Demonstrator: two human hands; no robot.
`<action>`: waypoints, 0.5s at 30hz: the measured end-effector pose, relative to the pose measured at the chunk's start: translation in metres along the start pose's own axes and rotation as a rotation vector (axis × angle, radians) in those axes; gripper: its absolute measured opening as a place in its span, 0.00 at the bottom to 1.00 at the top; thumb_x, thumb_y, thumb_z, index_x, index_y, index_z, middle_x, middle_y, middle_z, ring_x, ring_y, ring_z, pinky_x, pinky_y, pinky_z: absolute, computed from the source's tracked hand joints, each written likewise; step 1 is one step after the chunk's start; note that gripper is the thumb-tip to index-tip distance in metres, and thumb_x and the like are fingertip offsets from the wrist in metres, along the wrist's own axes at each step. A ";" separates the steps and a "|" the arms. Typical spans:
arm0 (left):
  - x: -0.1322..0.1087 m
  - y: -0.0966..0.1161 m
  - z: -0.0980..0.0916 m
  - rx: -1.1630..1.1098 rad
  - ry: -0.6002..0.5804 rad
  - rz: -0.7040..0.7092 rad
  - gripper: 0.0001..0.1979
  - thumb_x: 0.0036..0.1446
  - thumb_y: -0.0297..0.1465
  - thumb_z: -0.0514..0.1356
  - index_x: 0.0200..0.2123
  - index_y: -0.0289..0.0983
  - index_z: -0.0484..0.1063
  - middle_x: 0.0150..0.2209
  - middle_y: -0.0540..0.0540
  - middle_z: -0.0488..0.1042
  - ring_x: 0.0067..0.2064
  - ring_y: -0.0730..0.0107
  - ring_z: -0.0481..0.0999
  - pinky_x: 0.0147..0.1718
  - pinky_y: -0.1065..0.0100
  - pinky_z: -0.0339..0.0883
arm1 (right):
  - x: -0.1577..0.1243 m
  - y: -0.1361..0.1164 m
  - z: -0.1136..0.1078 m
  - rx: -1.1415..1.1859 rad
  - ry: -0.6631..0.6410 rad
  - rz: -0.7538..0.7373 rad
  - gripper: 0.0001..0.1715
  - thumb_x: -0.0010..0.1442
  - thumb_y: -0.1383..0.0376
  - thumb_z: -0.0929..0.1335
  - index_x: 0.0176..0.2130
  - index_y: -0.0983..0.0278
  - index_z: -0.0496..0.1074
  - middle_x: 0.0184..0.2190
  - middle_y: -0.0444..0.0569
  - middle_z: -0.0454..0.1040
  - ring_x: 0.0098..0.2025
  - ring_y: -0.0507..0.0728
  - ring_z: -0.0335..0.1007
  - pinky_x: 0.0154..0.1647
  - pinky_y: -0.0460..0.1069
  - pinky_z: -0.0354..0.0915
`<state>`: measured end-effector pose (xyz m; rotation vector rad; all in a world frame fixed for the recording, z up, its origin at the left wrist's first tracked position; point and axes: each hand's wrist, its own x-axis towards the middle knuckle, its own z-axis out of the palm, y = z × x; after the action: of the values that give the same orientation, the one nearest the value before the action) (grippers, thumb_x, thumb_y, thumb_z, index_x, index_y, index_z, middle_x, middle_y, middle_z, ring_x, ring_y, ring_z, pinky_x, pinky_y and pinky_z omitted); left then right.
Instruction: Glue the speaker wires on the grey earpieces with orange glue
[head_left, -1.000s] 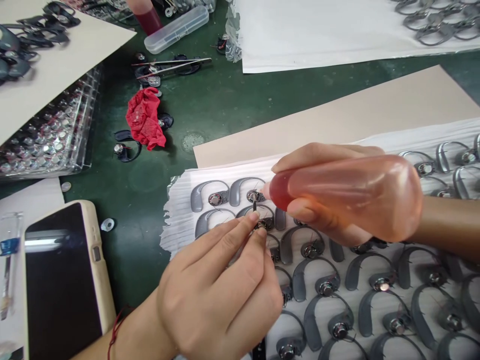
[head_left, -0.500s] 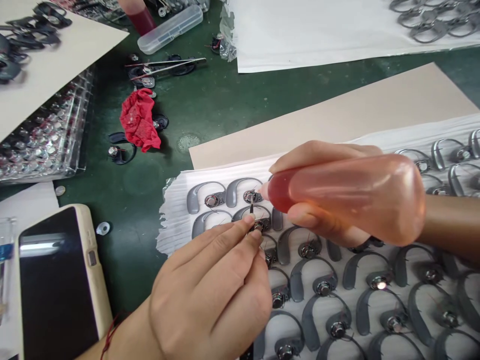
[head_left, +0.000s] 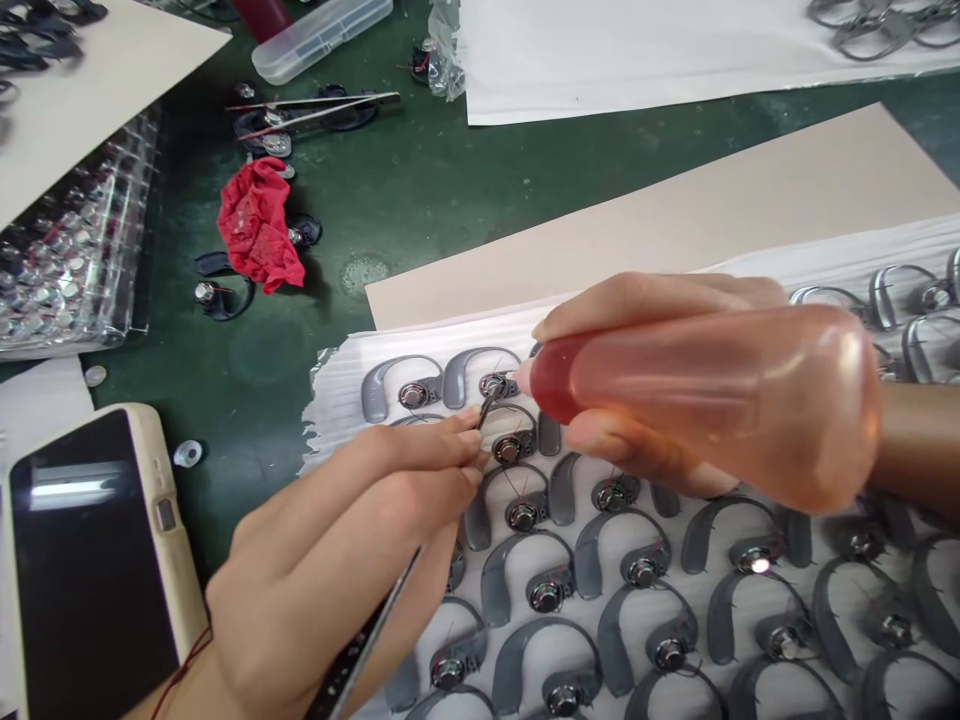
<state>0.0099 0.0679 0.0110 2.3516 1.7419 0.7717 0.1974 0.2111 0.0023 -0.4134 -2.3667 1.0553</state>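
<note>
My right hand is wrapped round a translucent bottle with reddish liquid at its neck end. The bottle lies nearly level, its narrow nozzle pointing left at a grey ear-hook shell in the top row. My left hand pinches a pair of dark tweezers whose tip meets the round metal speaker on that shell, close beside the nozzle. Whether tip or nozzle actually touches it I cannot tell. Several similar shells with speakers and thin wires lie in rows on the white foam sheet.
A phone lies at the left, below a clear tray of small round parts. On the green table are a crumpled red cloth, another pair of tweezers and a clear plastic case. Beige card lies behind the foam.
My left hand has moved left and turned, baring the tweezers' shaft and more shells beneath. The bottle's nozzle stays by the same speaker. The whole view has shifted slightly.
</note>
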 end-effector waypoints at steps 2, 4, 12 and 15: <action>0.000 -0.001 0.000 -0.014 -0.023 -0.070 0.04 0.53 0.25 0.58 0.31 0.39 0.72 0.40 0.51 0.75 0.38 0.74 0.76 0.45 0.77 0.72 | 0.002 -0.001 0.001 -0.034 0.004 0.012 0.19 0.48 0.62 0.72 0.40 0.66 0.68 0.32 0.42 0.73 0.31 0.45 0.69 0.31 0.39 0.68; -0.001 -0.003 0.001 -0.001 -0.015 -0.121 0.03 0.54 0.29 0.58 0.30 0.41 0.72 0.39 0.53 0.75 0.38 0.75 0.76 0.44 0.77 0.73 | 0.002 -0.001 0.002 -0.063 -0.004 0.005 0.20 0.47 0.60 0.73 0.38 0.67 0.68 0.31 0.44 0.73 0.29 0.46 0.68 0.29 0.40 0.67; -0.006 -0.008 0.002 0.030 -0.033 -0.168 0.03 0.54 0.30 0.59 0.29 0.42 0.73 0.39 0.54 0.76 0.37 0.76 0.76 0.41 0.78 0.74 | -0.003 -0.010 0.000 -0.100 -0.033 0.115 0.17 0.49 0.58 0.72 0.37 0.64 0.70 0.29 0.44 0.70 0.29 0.48 0.67 0.28 0.42 0.66; -0.002 -0.006 0.004 -0.014 0.019 -0.241 0.04 0.53 0.29 0.60 0.27 0.41 0.71 0.36 0.54 0.75 0.34 0.76 0.76 0.37 0.78 0.75 | -0.004 -0.011 -0.001 -0.111 -0.016 0.135 0.17 0.49 0.55 0.72 0.36 0.62 0.70 0.28 0.43 0.70 0.29 0.48 0.68 0.27 0.42 0.66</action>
<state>0.0062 0.0686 0.0051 2.0782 1.9720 0.7653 0.2004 0.2026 0.0102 -0.6155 -2.4477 0.9920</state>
